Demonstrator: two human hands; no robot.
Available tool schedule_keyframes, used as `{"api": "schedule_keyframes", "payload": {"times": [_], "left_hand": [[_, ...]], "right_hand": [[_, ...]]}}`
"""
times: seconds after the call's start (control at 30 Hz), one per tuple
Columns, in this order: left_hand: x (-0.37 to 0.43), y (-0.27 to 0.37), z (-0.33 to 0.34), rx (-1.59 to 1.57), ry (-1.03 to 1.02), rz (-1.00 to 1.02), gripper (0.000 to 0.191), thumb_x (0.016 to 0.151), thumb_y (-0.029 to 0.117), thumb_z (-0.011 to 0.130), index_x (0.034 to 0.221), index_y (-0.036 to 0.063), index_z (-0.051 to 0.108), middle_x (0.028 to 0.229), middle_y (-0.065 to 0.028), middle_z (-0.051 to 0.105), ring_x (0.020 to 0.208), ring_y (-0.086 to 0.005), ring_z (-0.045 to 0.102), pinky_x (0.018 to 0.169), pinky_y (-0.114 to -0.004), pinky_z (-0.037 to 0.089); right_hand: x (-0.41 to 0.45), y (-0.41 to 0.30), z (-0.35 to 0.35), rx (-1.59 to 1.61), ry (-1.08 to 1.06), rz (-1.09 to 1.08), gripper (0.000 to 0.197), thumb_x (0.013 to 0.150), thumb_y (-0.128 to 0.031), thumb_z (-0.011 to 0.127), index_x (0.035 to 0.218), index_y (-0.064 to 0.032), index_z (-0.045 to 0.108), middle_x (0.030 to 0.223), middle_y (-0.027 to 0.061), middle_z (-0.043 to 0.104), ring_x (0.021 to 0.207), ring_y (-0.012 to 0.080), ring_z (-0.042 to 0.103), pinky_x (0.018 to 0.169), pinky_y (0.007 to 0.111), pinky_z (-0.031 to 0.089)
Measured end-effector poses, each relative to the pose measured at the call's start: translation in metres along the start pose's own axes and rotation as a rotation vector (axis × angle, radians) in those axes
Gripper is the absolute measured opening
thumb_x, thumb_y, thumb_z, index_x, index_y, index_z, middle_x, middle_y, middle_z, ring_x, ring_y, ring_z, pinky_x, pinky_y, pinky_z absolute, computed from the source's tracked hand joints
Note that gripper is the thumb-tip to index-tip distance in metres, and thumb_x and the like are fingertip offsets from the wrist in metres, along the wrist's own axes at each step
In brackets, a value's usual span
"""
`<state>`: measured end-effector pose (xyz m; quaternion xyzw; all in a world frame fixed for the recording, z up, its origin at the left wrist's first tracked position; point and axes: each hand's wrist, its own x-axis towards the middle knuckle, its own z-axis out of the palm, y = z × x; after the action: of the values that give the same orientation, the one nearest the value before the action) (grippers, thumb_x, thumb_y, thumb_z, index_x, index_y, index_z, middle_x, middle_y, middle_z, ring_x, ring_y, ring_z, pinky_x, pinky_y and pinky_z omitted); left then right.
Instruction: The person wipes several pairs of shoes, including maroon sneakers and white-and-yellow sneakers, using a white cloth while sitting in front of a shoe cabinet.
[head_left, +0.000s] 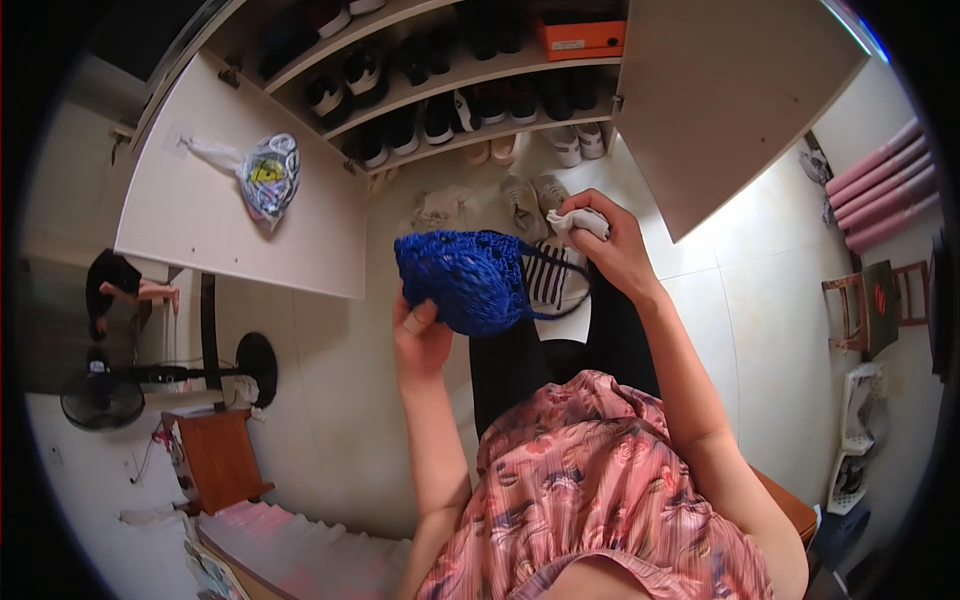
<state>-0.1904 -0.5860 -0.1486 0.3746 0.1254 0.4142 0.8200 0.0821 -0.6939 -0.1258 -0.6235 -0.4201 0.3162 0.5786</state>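
Note:
My left hand (422, 330) grips a blue woven bag (461, 281) from below, its thumb pressed against the near side. The bag's thin handle (566, 307) loops out to the right. Crumpled white cloth or tissue (581, 223) is pinched in my right hand (619, 244), held apart from the bag. Below the hands a black-and-white striped slipper (546, 279) shows beside my legs, partly covered by the bag. A pair of worn grey lace-up shoes (525, 204) stands on the floor just beyond.
An open shoe cabinet (442, 90) holds several pairs of shoes and an orange box (581, 41). Its left door (225, 195) carries a hanging plastic bag (271, 180); the right door (727, 97) swings out near my right hand. A black fan (105, 397) stands at left.

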Motion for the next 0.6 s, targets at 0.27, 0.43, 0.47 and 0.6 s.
{"api": "schedule_keyframes", "payload": {"times": [0.27, 0.43, 0.47, 0.6], "left_hand": [[-0.002, -0.025, -0.04, -0.492, 0.011, -0.097, 0.055, 0.092, 0.027, 0.055, 0.138, -0.0022, 0.054, 0.137, -0.0175, 0.061, 0.128, -0.0363, 0.056, 0.112, -0.055, 0.041], [0.002, -0.014, -0.029, -0.782, -0.011, -0.122, 0.067, 0.096, 0.05, 0.053, 0.144, 0.0044, 0.05, 0.143, -0.0166, 0.057, 0.132, -0.0364, 0.053, 0.114, -0.056, 0.038], [0.003, -0.014, -0.029, -0.783, -0.003, -0.113, 0.067, 0.096, 0.05, 0.053, 0.144, 0.0044, 0.05, 0.143, -0.0166, 0.057, 0.132, -0.0364, 0.053, 0.114, -0.056, 0.038], [-0.006, -0.025, -0.048, -0.648, -0.02, -0.108, 0.074, 0.096, 0.06, 0.052, 0.149, 0.008, 0.046, 0.148, -0.0157, 0.053, 0.137, -0.0353, 0.049, 0.117, -0.056, 0.035]], "right_hand": [[-0.006, 0.021, 0.038, 0.434, -0.566, 0.19, 0.062, 0.081, -0.026, 0.085, 0.136, -0.0094, 0.063, 0.104, -0.0006, 0.065, 0.094, 0.0073, 0.06, 0.083, 0.023, 0.048], [-0.009, 0.014, 0.046, 0.263, -0.711, 0.368, 0.025, 0.08, -0.02, 0.085, 0.092, -0.0031, 0.072, 0.098, 0.0025, 0.067, 0.091, 0.0093, 0.061, 0.078, 0.024, 0.047], [-0.006, 0.013, 0.041, 0.347, -0.653, 0.208, 0.023, 0.079, -0.018, 0.084, 0.093, -0.003, 0.072, 0.102, 0.0045, 0.067, 0.094, 0.0113, 0.062, 0.081, 0.025, 0.047], [-0.003, 0.003, 0.024, 0.593, -0.568, 0.153, 0.036, 0.076, -0.024, 0.083, 0.099, 0.0022, 0.071, 0.103, 0.0109, 0.071, 0.097, 0.0189, 0.067, 0.091, 0.031, 0.05]]}}
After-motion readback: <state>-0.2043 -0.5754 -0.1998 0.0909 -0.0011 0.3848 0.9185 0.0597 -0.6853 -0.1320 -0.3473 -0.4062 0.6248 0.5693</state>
